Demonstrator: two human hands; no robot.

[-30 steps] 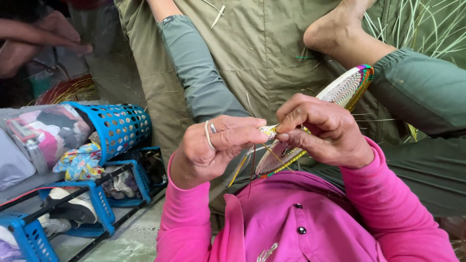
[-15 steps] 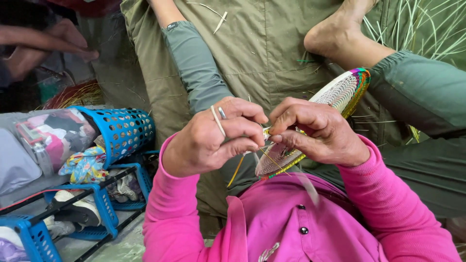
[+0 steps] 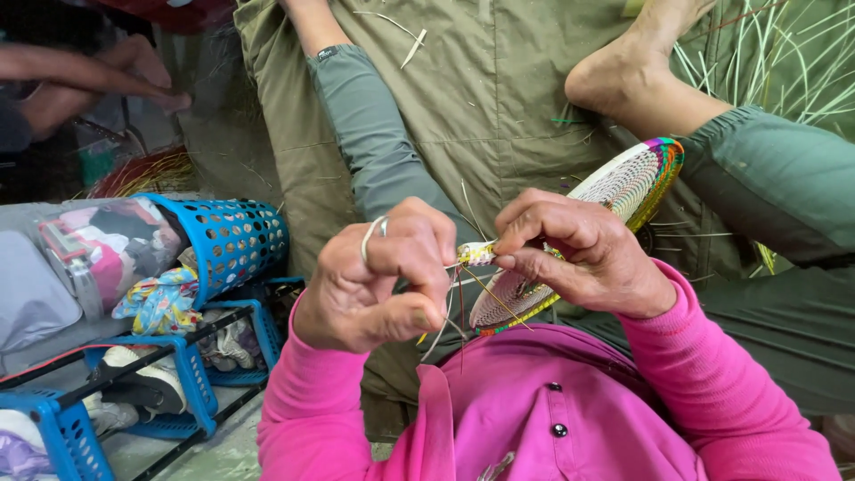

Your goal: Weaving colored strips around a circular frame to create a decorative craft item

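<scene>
The left hand (image 3: pixel 378 281) is curled into a loose fist, its thumb and fingers pinched on thin pale straw strands (image 3: pixel 445 321) that trail down from the work; a silver ring sits on one finger. Just to its right, the right hand (image 3: pixel 583 258) is clamped on the near edge of a flat round woven disc of pale straw with a multicoloured rim (image 3: pixel 623 187), which tilts up and away beyond that hand. The two hands nearly meet at a small bound tuft on the disc's edge, though whether they touch is hard to tell. Left of the left hand lies a blue perforated plastic basket (image 3: pixel 236 236) on its side, stuffed with cloth.
</scene>
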